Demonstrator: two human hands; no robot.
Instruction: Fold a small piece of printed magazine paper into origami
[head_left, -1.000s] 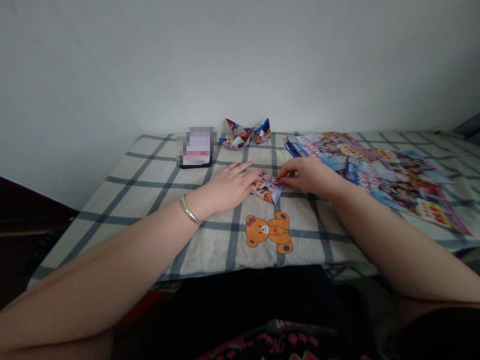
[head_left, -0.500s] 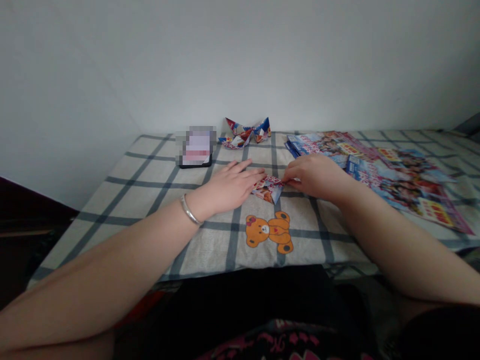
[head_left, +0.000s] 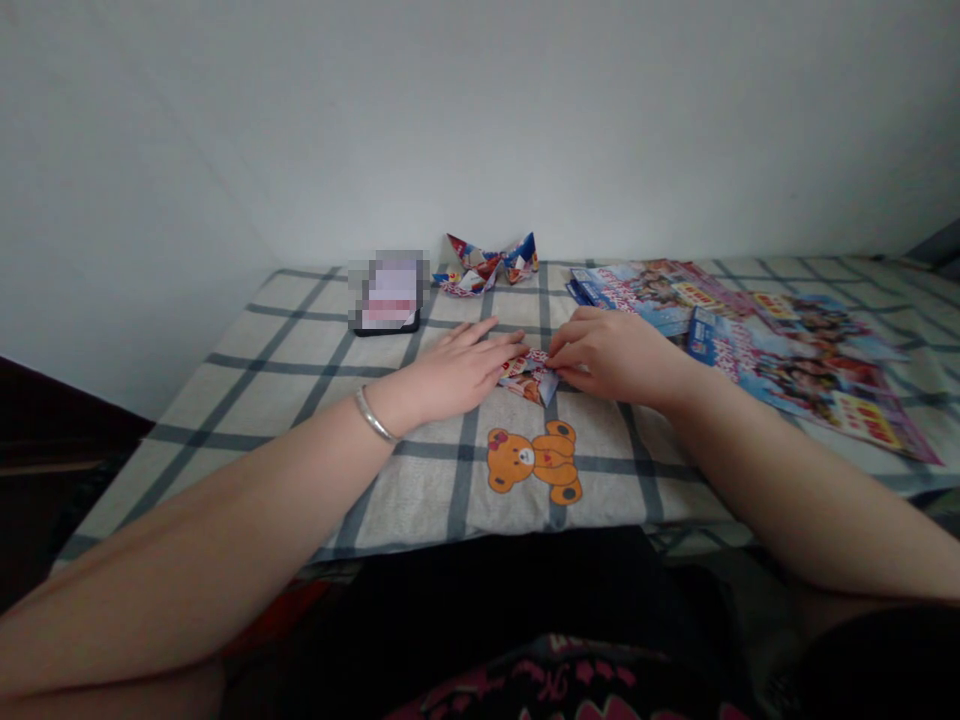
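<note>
Left hand (head_left: 456,372) spread open | folded paper (head_left: 531,380) is touched at left | right hand (head_left: 619,355) bunched at its right, grip unclear

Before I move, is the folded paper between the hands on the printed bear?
No, the folded paper lies beyond the printed bear, with tablecloth showing between them.
</note>
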